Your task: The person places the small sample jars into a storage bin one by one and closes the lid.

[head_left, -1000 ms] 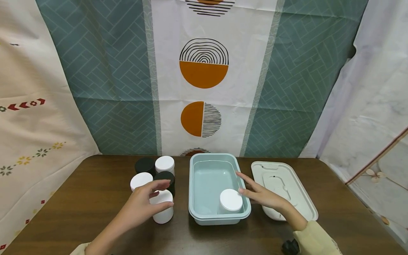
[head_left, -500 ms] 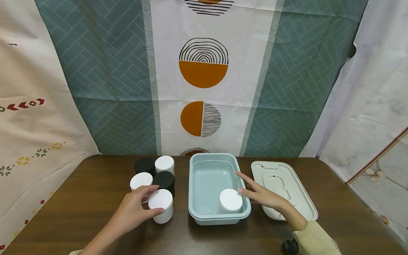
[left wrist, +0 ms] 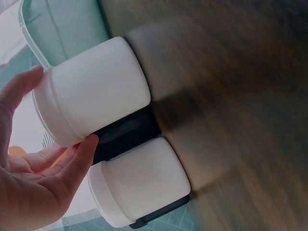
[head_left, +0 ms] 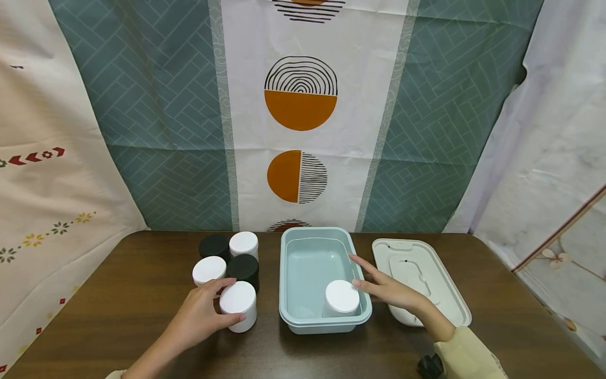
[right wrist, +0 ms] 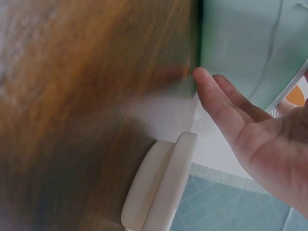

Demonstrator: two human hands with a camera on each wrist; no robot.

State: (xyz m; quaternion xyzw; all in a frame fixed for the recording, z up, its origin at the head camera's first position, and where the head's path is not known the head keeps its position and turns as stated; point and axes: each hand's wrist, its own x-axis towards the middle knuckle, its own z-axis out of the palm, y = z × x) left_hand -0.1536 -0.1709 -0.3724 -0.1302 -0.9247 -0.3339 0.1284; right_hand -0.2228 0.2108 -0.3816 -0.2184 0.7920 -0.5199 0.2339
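My left hand pinches the lid of a white jar, thumb on its right side and fingers on its left. In the left wrist view this jar stands upright on the table with the fingertips at its lid edge. My right hand rests at the right side of a light blue plastic tub, its straight fingers touching the rim and outer wall. Another white-lidded jar stands inside the tub's near right corner. In the right wrist view, fingertips lie against the tub's wall.
Behind the pinched jar stand two black-lidded jars, one near and one far, and two more white jars, left and back. A pale lid lies right of the tub. A patterned cloth hangs behind the table.
My left hand has moved down and left onto the nearest white jar, and its thumb and fingers have closed on the lid. The right hand has kept its place at the tub.
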